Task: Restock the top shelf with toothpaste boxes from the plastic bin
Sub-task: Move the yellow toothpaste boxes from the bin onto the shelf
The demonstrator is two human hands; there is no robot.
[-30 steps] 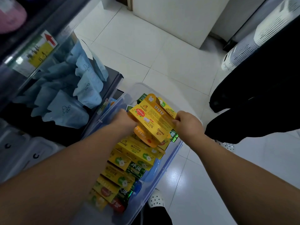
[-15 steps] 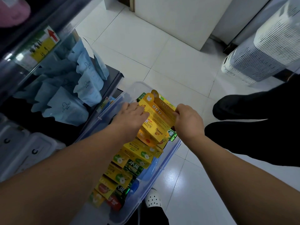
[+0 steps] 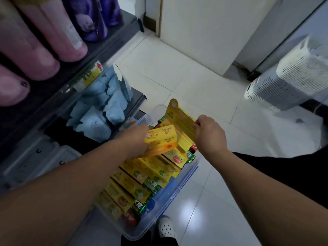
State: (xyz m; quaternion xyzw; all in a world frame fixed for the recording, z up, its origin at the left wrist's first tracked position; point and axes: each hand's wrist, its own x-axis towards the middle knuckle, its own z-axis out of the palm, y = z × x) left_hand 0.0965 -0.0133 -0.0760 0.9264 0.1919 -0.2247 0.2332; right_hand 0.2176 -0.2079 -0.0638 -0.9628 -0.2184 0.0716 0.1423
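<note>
A clear plastic bin [image 3: 170,196] with a blue rim stands on the floor, filled with several yellow and green toothpaste boxes [image 3: 140,176]. My left hand [image 3: 134,139] grips a small stack of yellow toothpaste boxes [image 3: 160,139] just above the bin's far end. My right hand [image 3: 208,134] pinches one yellow toothpaste box with a hang tab [image 3: 181,119], tilted up and apart from the stack. The top shelf is out of view.
A dark shelf unit [image 3: 113,43] on the left carries pink and purple bottles [image 3: 58,34], with blue pouches [image 3: 104,107] on the lower shelf. A white slatted appliance [image 3: 287,80] stands at the right. My white shoe [image 3: 166,228] is beside the bin.
The boxes held together between both hands have split: my left hand now holds a stack, my right hand one tabbed box lifted away. The view tilted up, revealing the bottles.
</note>
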